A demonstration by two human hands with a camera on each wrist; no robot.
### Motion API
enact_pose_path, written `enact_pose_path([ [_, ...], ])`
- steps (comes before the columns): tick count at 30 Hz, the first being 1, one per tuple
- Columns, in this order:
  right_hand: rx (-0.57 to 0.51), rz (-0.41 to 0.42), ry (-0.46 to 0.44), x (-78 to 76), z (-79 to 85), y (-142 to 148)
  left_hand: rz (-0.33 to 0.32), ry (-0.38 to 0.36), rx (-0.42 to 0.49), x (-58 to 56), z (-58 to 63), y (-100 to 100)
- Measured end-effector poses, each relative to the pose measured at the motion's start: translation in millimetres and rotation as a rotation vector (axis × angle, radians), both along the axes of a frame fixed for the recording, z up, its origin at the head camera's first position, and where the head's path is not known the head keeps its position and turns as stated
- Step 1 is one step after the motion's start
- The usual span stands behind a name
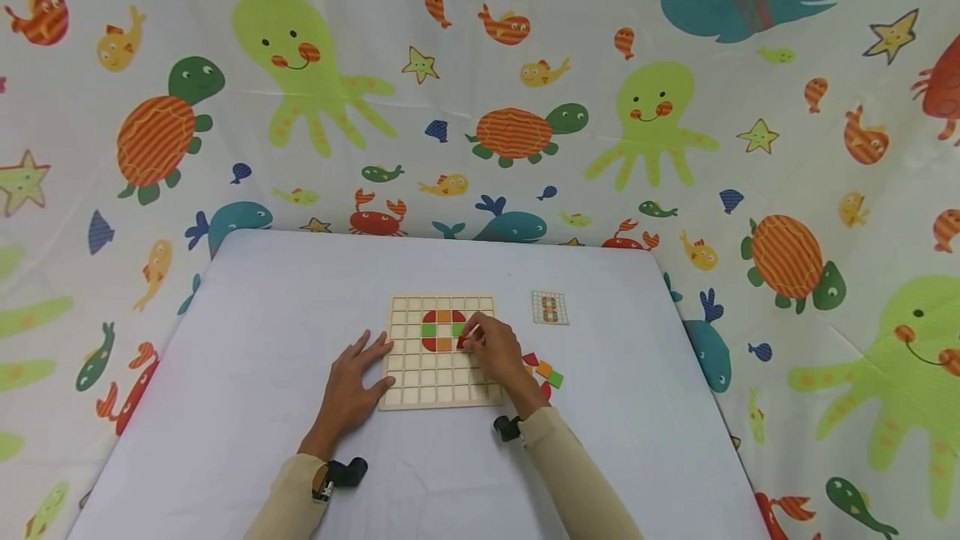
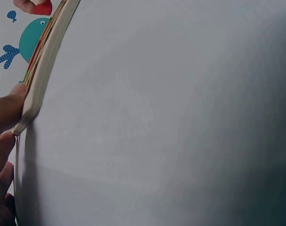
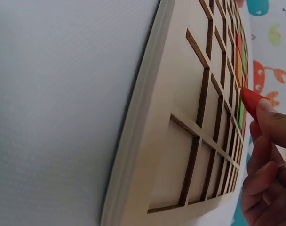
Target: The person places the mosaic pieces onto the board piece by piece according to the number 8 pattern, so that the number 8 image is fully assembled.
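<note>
A wooden grid board [image 1: 408,382] lies on the table, with red, orange and green tiles [image 1: 444,317] set as a ring in its upper cells. My right hand [image 1: 495,348] pinches a red tile [image 3: 250,100] between thumb and fingertips at the ring's lower right corner. In the right wrist view the tile tilts and its lower tip meets the grid; whether it sits in a cell cannot be told. With fingers spread, my left hand [image 1: 352,386] rests against the board's left edge, and the left wrist view shows its thumb [image 2: 9,108] at the rim.
Right of the board lie several loose tiles [image 1: 545,368] in red, orange and green, partly hidden by the right wrist. A small pattern card [image 1: 551,307] with a printed grid lies at the board's upper right. Behind the white table [image 1: 637,407] hangs a sea-animal curtain [image 1: 465,65].
</note>
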State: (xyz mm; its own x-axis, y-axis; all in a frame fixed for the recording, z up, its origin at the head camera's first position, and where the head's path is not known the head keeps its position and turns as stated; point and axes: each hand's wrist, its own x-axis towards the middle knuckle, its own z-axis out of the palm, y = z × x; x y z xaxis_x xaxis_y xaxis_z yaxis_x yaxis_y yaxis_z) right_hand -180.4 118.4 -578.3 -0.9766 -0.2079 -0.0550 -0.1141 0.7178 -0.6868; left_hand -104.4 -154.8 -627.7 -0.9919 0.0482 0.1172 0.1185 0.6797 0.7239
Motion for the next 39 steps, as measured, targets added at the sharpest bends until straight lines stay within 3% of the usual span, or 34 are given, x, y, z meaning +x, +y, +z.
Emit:
enact_pose_path([
  [7,0.076,-0.01,0.02,-2.4,-2.4,-9,0.002,0.001,-0.003,-0.3,-0.7,0],
  [20,0.101,-0.032,0.02,-1.4,-5.3,-14,-0.002,0.03,0.0,0.8,1.3,0],
  [30,-0.11,-0.103,0.041,8.4,-4.8,26,0.002,0.004,-0.006,0.2,1.8,0],
  [36,-0.104,-0.19,0.077,12.4,-2.5,59,0.001,0.002,-0.011,-0.9,0.2,0],
  [39,-0.078,-0.262,0.052,14.6,-2.9,75,0.0,0.008,-0.007,-0.8,-0.6,-1],
])
